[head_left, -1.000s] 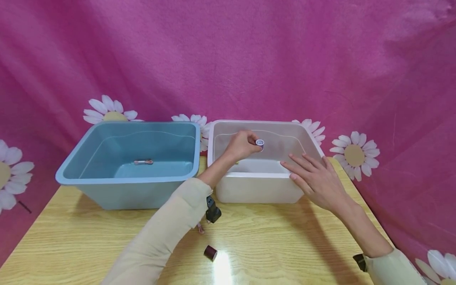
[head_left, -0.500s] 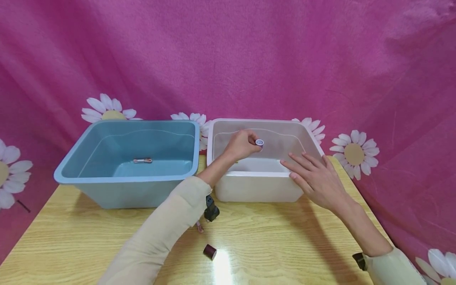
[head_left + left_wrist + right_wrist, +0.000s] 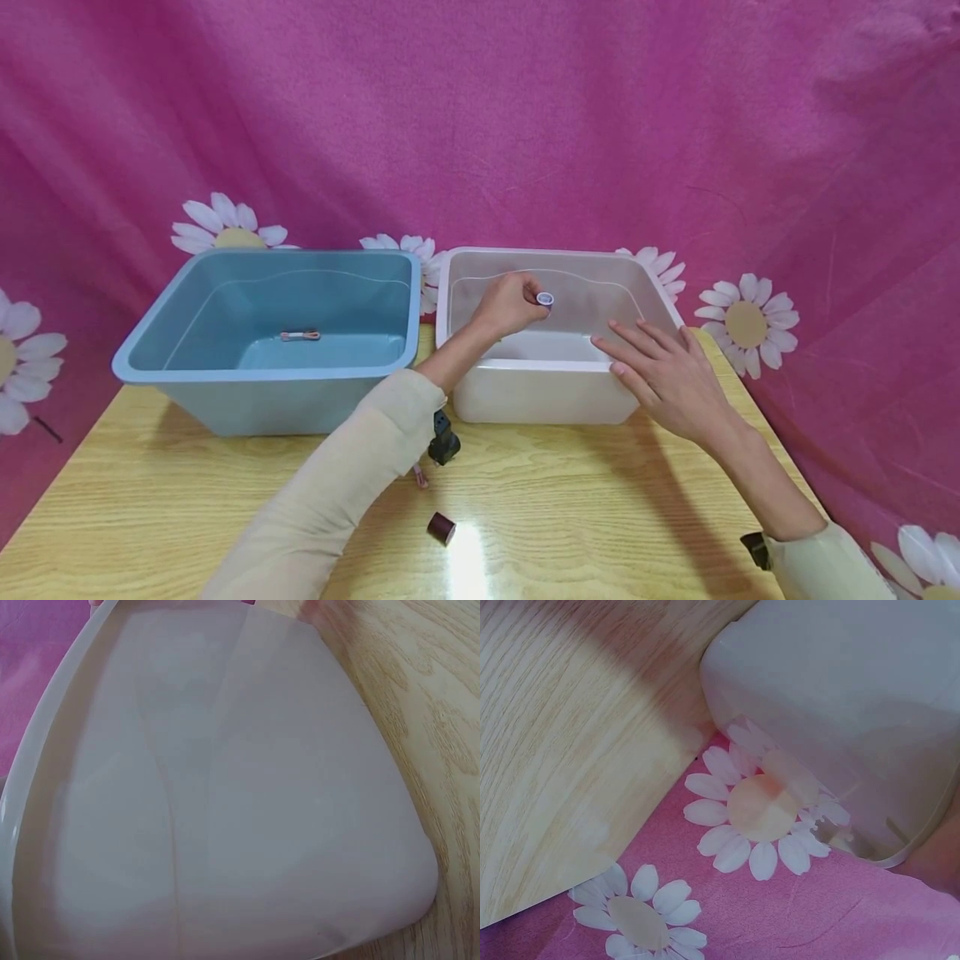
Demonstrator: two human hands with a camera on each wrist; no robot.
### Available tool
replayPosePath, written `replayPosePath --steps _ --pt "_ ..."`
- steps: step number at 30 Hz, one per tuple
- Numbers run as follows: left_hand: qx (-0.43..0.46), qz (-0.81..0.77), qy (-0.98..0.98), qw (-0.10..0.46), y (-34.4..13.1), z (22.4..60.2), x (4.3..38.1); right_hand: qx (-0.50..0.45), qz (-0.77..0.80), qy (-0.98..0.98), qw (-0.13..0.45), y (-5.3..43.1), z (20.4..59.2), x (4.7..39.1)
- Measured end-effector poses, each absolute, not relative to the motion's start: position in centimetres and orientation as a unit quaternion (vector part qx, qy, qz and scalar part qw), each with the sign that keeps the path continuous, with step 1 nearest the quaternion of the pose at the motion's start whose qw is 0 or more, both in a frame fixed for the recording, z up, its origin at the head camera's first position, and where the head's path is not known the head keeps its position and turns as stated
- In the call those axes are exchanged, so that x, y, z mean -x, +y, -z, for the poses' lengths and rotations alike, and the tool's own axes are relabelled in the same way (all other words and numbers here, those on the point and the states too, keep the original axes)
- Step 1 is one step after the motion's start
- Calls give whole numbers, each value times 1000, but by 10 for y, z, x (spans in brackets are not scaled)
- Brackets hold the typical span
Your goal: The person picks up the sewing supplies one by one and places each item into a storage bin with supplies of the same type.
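Over the inside of the white tub (image 3: 547, 396), my left hand (image 3: 510, 304) pinches a small thread spool (image 3: 545, 300) between thumb and fingers. The spool has a white round end facing up and a bluish-purple body, partly covered by the fingertips. My right hand (image 3: 663, 379) lies at the tub's front right rim, its fingers spread and reaching over the inside. In the left wrist view the tub's wall (image 3: 285, 787) fills most of the picture. The right wrist view shows a tub corner (image 3: 832, 690), with a bit of skin at the right edge.
A blue tub (image 3: 262, 408) stands left of the white one, with a small thread bundle (image 3: 300, 335) inside. On the wooden table (image 3: 570, 517) lie a dark maroon spool (image 3: 441, 528) and another bundle (image 3: 420, 477), partly behind my left sleeve. A pink flowered cloth (image 3: 480, 125) hangs behind.
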State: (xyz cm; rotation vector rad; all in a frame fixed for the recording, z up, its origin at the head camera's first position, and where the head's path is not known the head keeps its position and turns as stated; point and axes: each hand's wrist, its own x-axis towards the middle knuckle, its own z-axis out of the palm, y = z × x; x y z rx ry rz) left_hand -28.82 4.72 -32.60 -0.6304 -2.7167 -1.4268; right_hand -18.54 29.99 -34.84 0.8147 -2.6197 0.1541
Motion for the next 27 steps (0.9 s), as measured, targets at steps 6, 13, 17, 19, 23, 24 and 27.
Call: replayPosePath --steps 6,13,17,19,23,24,27 --pt "196 444 -874 17 47 326 289 -289 -53 -936 194 300 348 185" --pt "183 439 -880 17 48 325 288 -293 -53 -934 199 300 349 186" --pt "181 434 -882 20 48 324 288 -291 -53 -934 201 300 349 186" --pt "184 431 -883 22 48 324 288 -290 -52 -934 201 300 349 185" --pt "186 430 -883 23 48 324 288 -286 -53 -936 198 300 350 186" --pt "186 429 -884 24 48 325 288 -285 -53 -936 197 300 350 186" --pt "184 428 -885 24 48 325 288 -284 -53 -937 196 300 351 185"
